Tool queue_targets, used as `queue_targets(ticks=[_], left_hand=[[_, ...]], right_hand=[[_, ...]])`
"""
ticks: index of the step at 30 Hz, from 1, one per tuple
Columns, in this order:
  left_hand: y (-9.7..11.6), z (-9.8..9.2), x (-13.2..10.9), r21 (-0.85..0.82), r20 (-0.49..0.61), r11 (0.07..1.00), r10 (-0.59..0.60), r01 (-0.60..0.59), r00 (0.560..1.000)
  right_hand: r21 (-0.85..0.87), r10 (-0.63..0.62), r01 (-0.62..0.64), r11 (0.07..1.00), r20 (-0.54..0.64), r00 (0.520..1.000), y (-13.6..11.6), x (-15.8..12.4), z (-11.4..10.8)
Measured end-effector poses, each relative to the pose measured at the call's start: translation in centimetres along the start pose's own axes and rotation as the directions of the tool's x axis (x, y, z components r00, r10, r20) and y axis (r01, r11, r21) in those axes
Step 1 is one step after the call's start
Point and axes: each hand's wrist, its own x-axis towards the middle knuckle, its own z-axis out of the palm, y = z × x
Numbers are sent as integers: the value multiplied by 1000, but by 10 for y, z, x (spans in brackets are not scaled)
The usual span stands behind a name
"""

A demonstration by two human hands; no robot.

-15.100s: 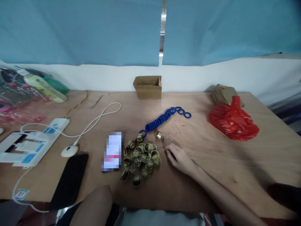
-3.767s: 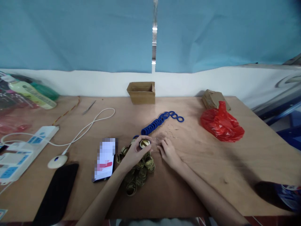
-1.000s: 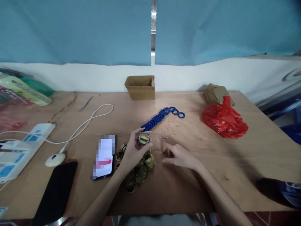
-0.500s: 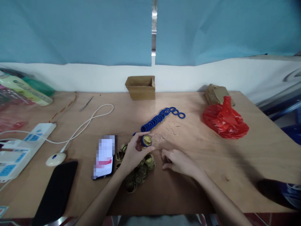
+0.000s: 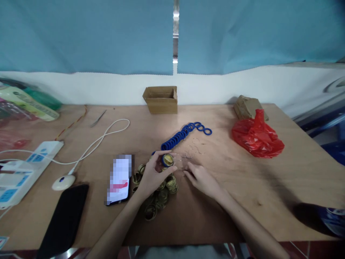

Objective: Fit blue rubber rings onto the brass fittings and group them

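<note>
Between the thumb and fingers of my left hand (image 5: 153,174) is a round gold-coloured metal piece (image 5: 168,160) with a blue ring around it, its face turned toward me. Just to the right, my right hand (image 5: 201,180) is closed in a pinch close to the table; a thin, pale bit like a wire ring shows faintly at its fingertips. Several fine wire rings (image 5: 188,155) lie loose beyond that hand. Under and beside my left hand is a heap of gold-coloured metal rings (image 5: 161,198), partly hidden by it. A row of overlapping blue rings (image 5: 178,138) stretches away behind both hands.
A phone with a lit screen (image 5: 120,180) lies left of the heap, near a black phone-like slab (image 5: 64,216), white cable and power strip (image 5: 45,151). An open cardboard box (image 5: 163,106) stands at the back. To the right sit a red plastic bag (image 5: 256,138) and dark bottle (image 5: 320,217).
My right hand has shifted slightly up toward the loose wire rings, its thumb and finger now pointing at the piece in my left hand. My left hand keeps its hold, almost still.
</note>
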Motion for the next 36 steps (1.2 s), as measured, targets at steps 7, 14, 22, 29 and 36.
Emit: queue_targets(ticks=[7, 14, 22, 29, 36], left_hand=[[3, 3, 2, 39, -9, 999, 13, -12, 1000], [3, 4, 4, 45, -37, 997, 61, -60, 997], [2, 3, 4, 73, -64, 994, 84, -79, 994], [2, 3, 0, 83, -61, 996, 34, -29, 998], [0, 4, -2, 189, -52, 979, 93, -81, 994]], right_hand=[[-201, 129, -108, 974, 96, 987, -15, -2, 8], [-195, 100, -68, 979, 160, 982, -16, -3, 6], [-86, 108, -97, 992, 135, 985, -13, -3, 3], [131, 20, -29, 991, 72, 997, -6, -2, -5], [731, 105, -255, 633, 245, 964, 6, 4, -13]])
